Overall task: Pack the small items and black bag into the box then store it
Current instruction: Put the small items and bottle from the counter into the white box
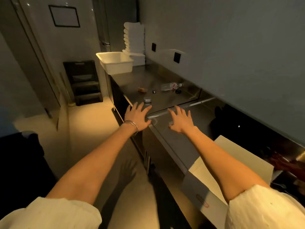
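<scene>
My left hand and my right hand reach forward over a steel counter, fingers spread, holding nothing. Beyond them lie small items: a small silver case, a brown lump, a tiny dark piece, a black ring-shaped thing and a clear plastic bottle on its side. An open cardboard box stands on the counter at the lower right, under my right forearm. A black bag sits dark against the wall behind the box.
A white plastic tub overhangs the counter's far end, with a tall stack of white towels behind it. A dark shelf rack stands on the floor at the left. Something dark fills the lower left.
</scene>
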{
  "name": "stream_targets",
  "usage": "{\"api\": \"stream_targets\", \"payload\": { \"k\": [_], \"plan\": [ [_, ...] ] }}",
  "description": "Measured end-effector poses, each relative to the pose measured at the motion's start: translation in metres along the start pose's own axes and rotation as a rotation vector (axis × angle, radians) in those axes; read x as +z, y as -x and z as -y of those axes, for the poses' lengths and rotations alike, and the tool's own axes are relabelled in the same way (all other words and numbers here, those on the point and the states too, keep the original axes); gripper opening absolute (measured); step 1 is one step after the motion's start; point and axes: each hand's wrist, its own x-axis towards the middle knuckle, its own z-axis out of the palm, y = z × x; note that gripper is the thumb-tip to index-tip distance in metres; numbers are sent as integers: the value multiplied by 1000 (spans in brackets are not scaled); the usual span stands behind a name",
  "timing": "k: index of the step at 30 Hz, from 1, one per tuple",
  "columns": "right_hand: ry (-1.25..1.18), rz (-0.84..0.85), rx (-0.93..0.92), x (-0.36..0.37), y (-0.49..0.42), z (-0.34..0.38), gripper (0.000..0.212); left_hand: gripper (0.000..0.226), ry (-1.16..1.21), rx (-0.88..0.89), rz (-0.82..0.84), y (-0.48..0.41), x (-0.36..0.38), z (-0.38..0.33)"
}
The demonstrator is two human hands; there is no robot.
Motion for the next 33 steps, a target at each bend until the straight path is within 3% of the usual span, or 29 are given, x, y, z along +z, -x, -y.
{"api": "stream_targets", "payload": {
  "k": [18,33],
  "plan": [
    [-44,118,121,64,-132,-4,76,67,24,126,62,-140,86,62],
    [-104,128,198,90,-298,-8,78,64,33,228,63,-307,140,128]
  ]
}}
